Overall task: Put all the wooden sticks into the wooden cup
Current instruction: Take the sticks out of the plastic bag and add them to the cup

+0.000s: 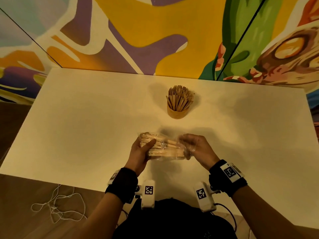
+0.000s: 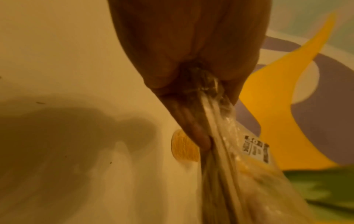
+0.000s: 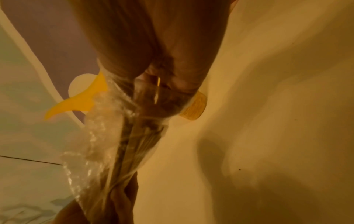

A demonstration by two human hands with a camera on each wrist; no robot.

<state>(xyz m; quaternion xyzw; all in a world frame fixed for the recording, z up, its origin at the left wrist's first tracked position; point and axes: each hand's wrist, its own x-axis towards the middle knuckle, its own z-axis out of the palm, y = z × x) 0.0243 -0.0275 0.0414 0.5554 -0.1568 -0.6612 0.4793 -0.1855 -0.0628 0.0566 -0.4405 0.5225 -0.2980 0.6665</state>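
Observation:
A round wooden cup (image 1: pixel 177 112) stands at mid-table, packed with upright wooden sticks (image 1: pixel 180 98). Nearer me, a clear plastic bag of wooden sticks (image 1: pixel 164 148) with a small barcode label (image 1: pixel 162 144) is held over the white table (image 1: pixel 77 131). My left hand (image 1: pixel 143 150) grips the bag's left end, thumb across the top. My right hand (image 1: pixel 193 145) pinches the crinkled plastic at the bag's right end. In the left wrist view the bag (image 2: pixel 239 166) runs down from my fingers, with the cup (image 2: pixel 184 147) behind. The right wrist view shows the bag (image 3: pixel 118 136) and the cup (image 3: pixel 194 106).
A painted wall (image 1: pixel 155 31) rises right behind the table's far edge. A loose white string (image 1: pixel 57 207) lies on the brown floor at the lower left. Black cables (image 1: pixel 227 213) trail from the wrist cameras near my body.

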